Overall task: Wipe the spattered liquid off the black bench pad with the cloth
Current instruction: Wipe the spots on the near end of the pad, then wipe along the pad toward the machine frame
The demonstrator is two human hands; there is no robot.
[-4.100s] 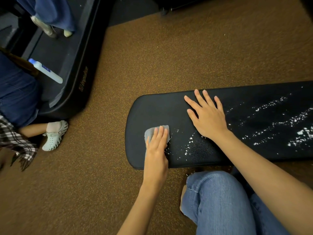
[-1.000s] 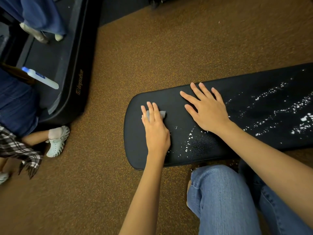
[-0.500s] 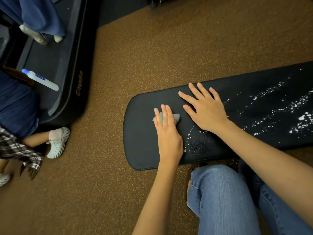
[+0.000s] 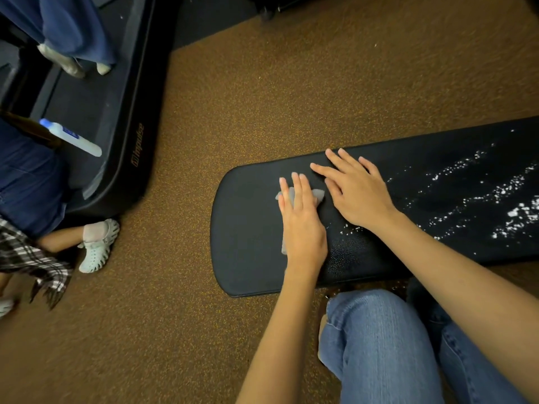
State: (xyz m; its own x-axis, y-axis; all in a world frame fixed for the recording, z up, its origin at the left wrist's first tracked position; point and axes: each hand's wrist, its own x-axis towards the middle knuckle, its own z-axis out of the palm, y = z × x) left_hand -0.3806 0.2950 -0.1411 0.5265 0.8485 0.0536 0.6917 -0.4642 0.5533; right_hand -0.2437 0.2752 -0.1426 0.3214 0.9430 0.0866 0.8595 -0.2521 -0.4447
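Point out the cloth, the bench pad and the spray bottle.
cloth (image 4: pixel 319 195): head view, on the grey corner showing past the fingertips.
bench pad (image 4: pixel 248 228): head view, on its bare black surface near the rounded end.
spray bottle (image 4: pixel 76 139): head view, on the middle of its white body.

Grey cloth (image 4: pixel 319 195), black bench pad (image 4: pixel 248 228)

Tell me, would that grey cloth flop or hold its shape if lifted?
Probably flop: the grey cloth lies crumpled and flattened under the left hand. It looks thin, so likely light. On the smooth black bench pad it should slide easily.
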